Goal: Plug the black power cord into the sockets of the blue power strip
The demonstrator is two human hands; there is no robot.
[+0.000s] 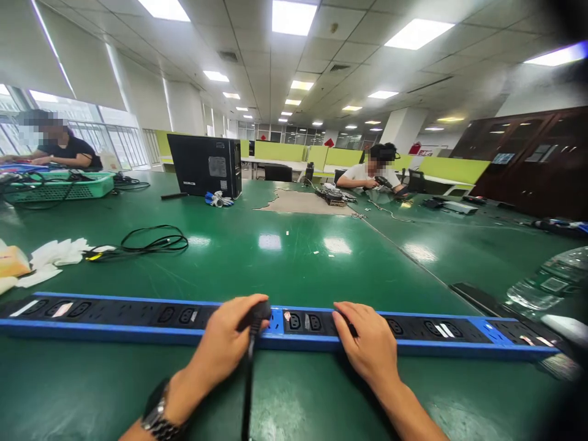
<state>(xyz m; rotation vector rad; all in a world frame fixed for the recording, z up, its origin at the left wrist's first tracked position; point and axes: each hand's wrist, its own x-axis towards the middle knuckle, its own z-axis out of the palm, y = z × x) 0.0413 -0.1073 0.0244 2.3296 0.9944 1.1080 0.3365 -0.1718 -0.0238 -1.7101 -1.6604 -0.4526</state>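
Note:
A long blue power strip (138, 315) with black sockets lies across the green table (285, 257) in front of me. My left hand (227, 343), with a watch on its wrist, grips a black plug (257, 313) at a socket near the strip's middle; the plug's black cable (248, 392) runs down toward me. My right hand (370, 343) rests flat on the strip a little to the right, fingers pressed on its top, holding nothing.
A coiled black cable (151, 241) and white cloths (50, 257) lie at the left. A black computer case (205, 164) stands further back. A green basket (59, 185) sits far left beside a seated person; another person works at the back. Clear bags (546, 285) lie at the right.

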